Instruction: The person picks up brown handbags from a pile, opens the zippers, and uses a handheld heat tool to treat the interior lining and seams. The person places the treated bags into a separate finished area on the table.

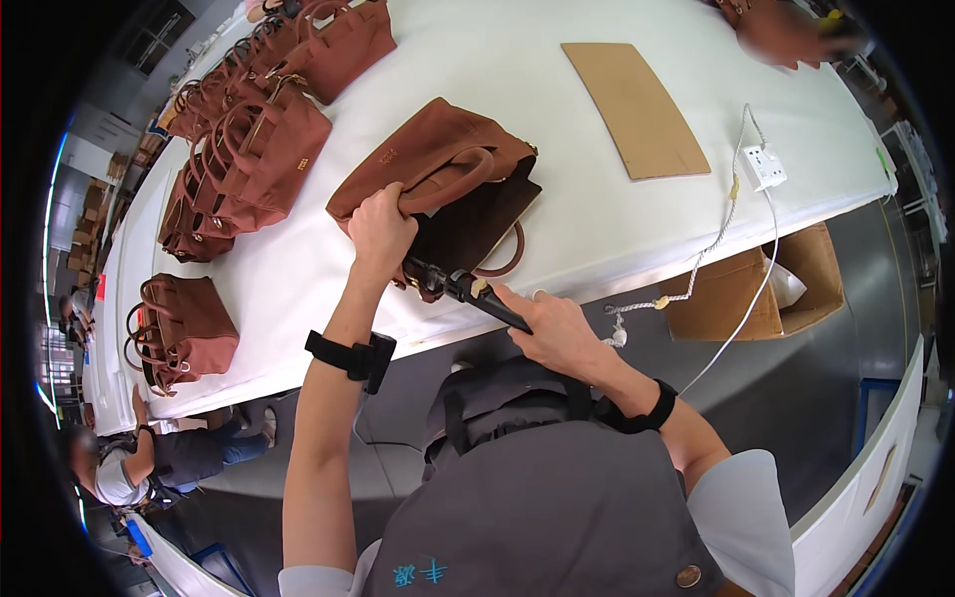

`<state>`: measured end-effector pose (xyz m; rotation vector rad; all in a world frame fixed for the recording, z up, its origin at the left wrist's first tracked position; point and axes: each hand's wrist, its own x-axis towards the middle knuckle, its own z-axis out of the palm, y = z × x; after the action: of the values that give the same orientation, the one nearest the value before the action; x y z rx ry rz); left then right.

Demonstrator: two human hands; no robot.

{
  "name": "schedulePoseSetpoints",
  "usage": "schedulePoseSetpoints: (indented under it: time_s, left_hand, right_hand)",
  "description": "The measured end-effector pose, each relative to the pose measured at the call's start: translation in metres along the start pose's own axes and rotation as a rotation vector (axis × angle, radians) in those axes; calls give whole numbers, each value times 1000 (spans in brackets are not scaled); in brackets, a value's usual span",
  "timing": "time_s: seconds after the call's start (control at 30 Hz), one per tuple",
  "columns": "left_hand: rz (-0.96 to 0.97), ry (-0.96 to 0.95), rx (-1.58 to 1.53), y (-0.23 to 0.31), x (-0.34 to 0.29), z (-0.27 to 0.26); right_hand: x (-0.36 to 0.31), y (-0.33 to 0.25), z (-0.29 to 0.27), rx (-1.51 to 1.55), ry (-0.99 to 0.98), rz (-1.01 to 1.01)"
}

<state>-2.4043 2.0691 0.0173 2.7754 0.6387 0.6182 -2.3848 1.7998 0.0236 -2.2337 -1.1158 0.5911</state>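
A brown handbag lies tilted on the white table, its mouth facing me and its dark inside showing. My left hand is closed on the bag's near rim, beside the base of one handle. The other handle hangs at the table's front edge. My right hand is wrapped round a black stick-like tool with a yellowish patch on it. The tool's front end reaches the bag's near corner, close to my left hand. Its exact kind does not show.
Several brown handbags stand in rows at the left; another bag is nearer. A cardboard sheet lies behind right. A white power strip and braided cord trail over the edge above an open carton. A person is at left.
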Motion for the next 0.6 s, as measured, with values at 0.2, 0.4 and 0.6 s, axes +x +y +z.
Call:
schedulePoseSetpoints:
  time_s: [0.2, 0.4, 0.6]
  left_hand:
    - [-322, -41, -97, -19, 13, -60]
    - [-802, 193, -971, -124, -54, -166]
    - [-1229, 181, -1031, -331, -166, -195]
  right_hand:
    - [-22, 39, -73, 880, -98, 188]
    - [-58, 86, -91, 1374, 351, 123]
    - [-46, 81, -87, 1464, 503, 258]
